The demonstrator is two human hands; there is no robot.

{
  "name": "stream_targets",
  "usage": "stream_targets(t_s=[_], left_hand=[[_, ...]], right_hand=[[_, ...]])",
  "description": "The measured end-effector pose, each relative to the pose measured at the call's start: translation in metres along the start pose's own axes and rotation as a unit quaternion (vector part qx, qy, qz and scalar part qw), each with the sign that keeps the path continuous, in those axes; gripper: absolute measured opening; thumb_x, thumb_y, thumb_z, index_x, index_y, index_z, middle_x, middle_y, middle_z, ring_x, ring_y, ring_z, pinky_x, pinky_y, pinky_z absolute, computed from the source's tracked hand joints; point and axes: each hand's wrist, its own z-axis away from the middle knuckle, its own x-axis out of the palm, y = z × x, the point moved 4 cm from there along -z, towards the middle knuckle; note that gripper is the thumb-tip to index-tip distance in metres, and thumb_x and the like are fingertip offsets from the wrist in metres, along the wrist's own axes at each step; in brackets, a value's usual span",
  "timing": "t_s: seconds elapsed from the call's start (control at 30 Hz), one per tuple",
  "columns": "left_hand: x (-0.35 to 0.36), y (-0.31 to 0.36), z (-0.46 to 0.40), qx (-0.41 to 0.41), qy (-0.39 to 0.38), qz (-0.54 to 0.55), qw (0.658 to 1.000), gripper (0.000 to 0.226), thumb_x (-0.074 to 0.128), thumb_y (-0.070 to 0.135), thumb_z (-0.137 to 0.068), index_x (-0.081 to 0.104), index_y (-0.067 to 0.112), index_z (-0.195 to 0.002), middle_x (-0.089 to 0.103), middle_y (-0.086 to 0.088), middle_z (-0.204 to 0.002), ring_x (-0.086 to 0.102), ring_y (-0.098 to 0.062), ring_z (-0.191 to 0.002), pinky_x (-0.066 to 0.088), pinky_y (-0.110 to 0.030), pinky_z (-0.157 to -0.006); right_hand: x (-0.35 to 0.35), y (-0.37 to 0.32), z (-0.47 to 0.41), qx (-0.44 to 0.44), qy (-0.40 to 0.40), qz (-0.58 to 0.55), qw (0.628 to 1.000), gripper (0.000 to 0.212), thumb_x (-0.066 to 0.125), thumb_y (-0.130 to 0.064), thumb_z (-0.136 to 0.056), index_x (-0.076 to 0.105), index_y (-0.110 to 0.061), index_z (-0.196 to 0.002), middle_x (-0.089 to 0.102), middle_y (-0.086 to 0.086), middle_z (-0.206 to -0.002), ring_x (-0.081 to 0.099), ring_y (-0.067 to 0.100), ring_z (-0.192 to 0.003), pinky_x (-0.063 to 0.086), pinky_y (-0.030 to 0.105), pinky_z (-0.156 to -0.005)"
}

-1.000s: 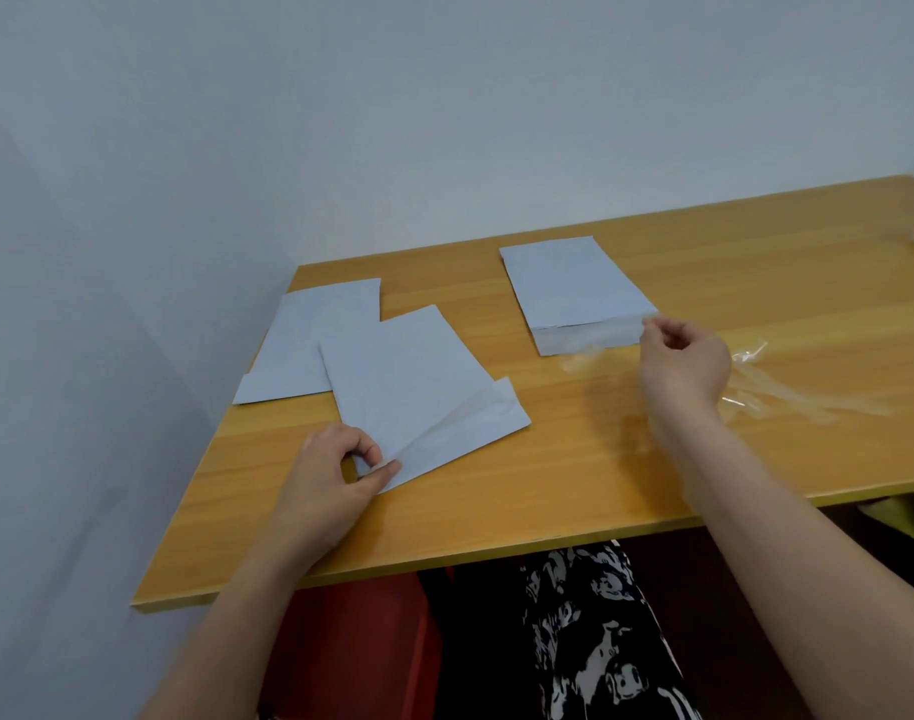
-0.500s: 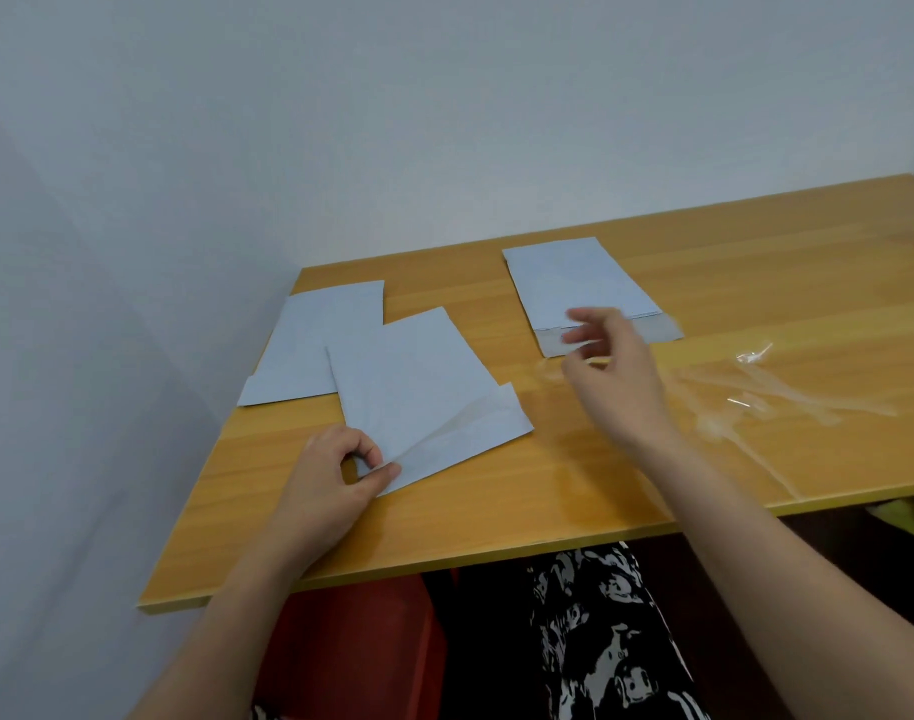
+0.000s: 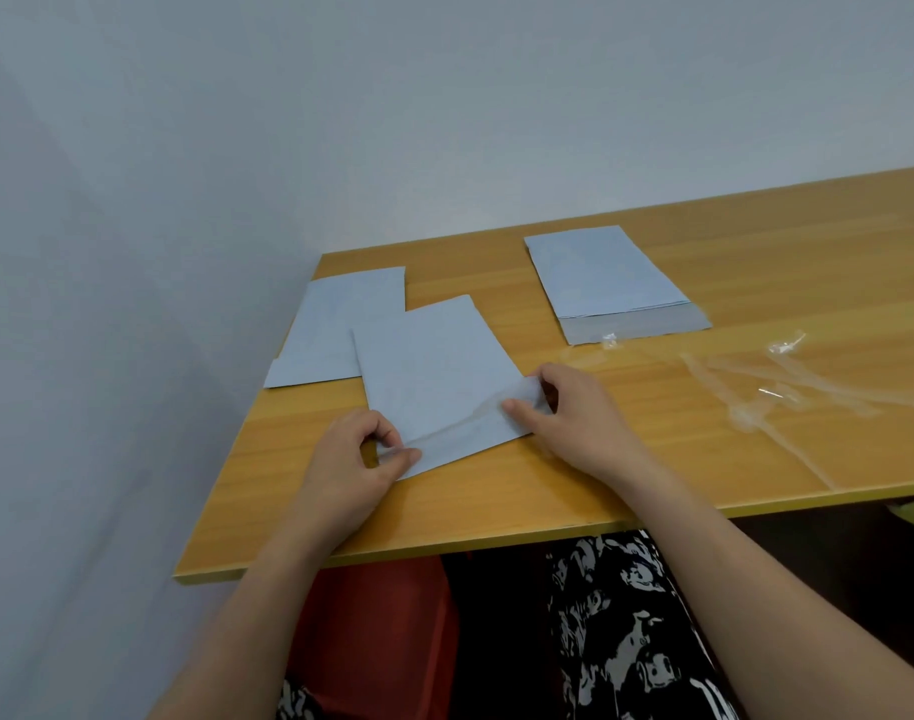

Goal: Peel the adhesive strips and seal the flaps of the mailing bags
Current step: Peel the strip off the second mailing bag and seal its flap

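Pale blue-grey mailing bag (image 3: 434,376) lies near the front of the wooden table (image 3: 496,501), its flap (image 3: 470,433) towards the viewer. Left hand (image 3: 350,470) pinches the flap's left corner between thumb and curled fingers; right hand (image 3: 569,413) pinches the flap's right end likewise. Second bag (image 3: 335,330) lies partly beneath the first, to the left. Third bag (image 3: 605,278) lies farther back, well apart, grey flap open. Clear peeled strips (image 3: 766,381) lie scattered at right.

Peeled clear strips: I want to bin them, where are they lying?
Head view: peeled clear strips lie loose on the table's right side, right of the right hand.
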Motion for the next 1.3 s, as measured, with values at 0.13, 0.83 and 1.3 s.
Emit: stream_targets(t_s=[0.13, 0.83, 1.3], left_hand=[[-0.002, -0.004, 0.001, -0.029, 0.003, 0.027, 0.999, 0.017, 0.072, 0.034, -0.079, 0.058, 0.024, -0.081, 0.060, 0.009, -0.089, 0.053, -0.006, -0.089, 0.038, -0.021, -0.071], [-0.002, -0.011, -0.004, -0.063, 0.079, 0.027, 0.995, 0.015, 0.065, 0.026, -0.087, 0.056, 0.018, -0.078, 0.062, 0.007, -0.091, 0.057, -0.008, -0.092, 0.042, -0.016, -0.069], [0.000, -0.010, -0.005, -0.044, 0.080, 0.035, 0.995, 0.011, 0.064, 0.013, -0.087, 0.055, 0.018, -0.085, 0.058, 0.010, -0.093, 0.057, -0.006, -0.094, 0.045, -0.015, -0.078]], right_hand=[[-0.002, -0.001, 0.003, -0.016, 0.032, 0.035, 0.999, 0.032, 0.056, -0.037, -0.092, 0.051, -0.009, -0.079, 0.046, 0.000, -0.068, 0.040, 0.015, -0.061, 0.031, 0.030, -0.054], [0.005, 0.003, -0.002, -0.026, 0.072, 0.091, 0.993, 0.021, 0.059, -0.034, -0.091, 0.055, -0.015, -0.084, 0.056, -0.002, -0.074, 0.051, 0.014, -0.067, 0.038, 0.024, -0.054], [0.005, 0.006, -0.004, -0.029, 0.086, 0.085, 0.992, 0.009, 0.061, -0.024, -0.089, 0.056, -0.018, -0.092, 0.057, -0.004, -0.088, 0.054, 0.010, -0.078, 0.041, 0.021, -0.062]])
